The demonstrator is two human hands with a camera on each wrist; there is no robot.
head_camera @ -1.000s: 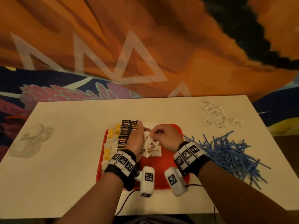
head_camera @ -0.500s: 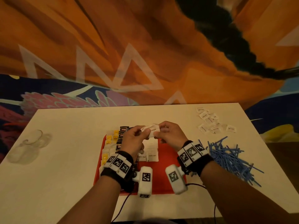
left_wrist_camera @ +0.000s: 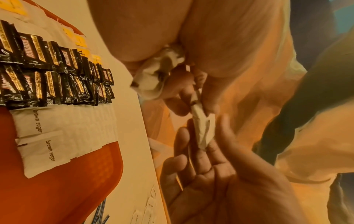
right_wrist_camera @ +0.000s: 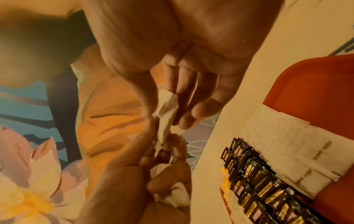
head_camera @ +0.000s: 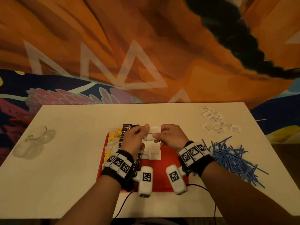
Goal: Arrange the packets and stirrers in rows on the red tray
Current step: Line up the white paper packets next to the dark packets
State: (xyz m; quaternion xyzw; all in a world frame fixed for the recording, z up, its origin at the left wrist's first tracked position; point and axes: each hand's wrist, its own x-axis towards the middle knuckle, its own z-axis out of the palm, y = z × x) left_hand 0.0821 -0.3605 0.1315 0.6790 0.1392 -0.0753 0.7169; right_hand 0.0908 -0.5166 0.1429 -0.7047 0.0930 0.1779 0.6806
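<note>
White paper brown-sugar packets (head_camera: 153, 133) are pinched between left hand (head_camera: 135, 138) and right hand (head_camera: 172, 136) above the red plastic tray (head_camera: 168, 163); next, lay one squarely onto the sugar row.

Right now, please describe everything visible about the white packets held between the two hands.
The white packets are small flat paper sachets, slightly creased; one shows the printed word "brown". They are held in the air above the far part of the red tray, edge-on in the wrist views. The left hand pinches one end and keeps more packets in its palm; the right hand pinches the other end.
</note>
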